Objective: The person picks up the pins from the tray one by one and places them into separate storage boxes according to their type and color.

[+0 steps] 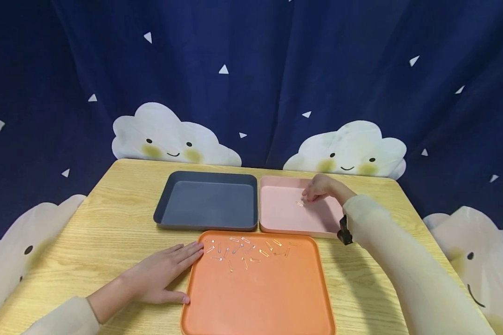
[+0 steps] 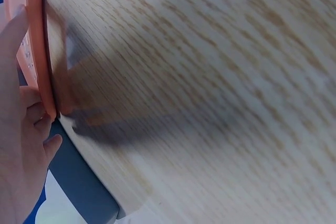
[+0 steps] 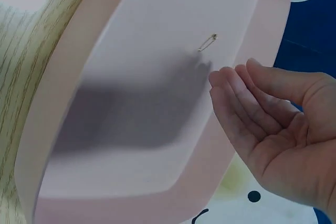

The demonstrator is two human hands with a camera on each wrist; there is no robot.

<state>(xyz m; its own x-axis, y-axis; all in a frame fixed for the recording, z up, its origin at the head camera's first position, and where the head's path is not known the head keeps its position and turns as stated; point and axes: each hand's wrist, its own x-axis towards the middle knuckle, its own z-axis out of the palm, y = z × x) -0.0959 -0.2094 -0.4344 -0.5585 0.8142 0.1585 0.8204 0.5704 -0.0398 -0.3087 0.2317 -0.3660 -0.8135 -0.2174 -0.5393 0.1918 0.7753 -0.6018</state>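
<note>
Safety pin (image 3: 208, 42) clear of right hand (image 3: 283, 142) — only right wrist view tells

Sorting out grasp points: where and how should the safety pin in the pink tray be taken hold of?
I'd pinch the safety pin at mid-length, across its two thin legs, coming straight down from above. It is slim and appears to lie flat on the floor of the pink tray; the raised walls would likely make a low sideways approach awkward.

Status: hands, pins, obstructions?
Left hand on orange tray rim. Right hand empty above pink tray. One safety pin there; more pins on orange tray. No obstruction visible.
</note>
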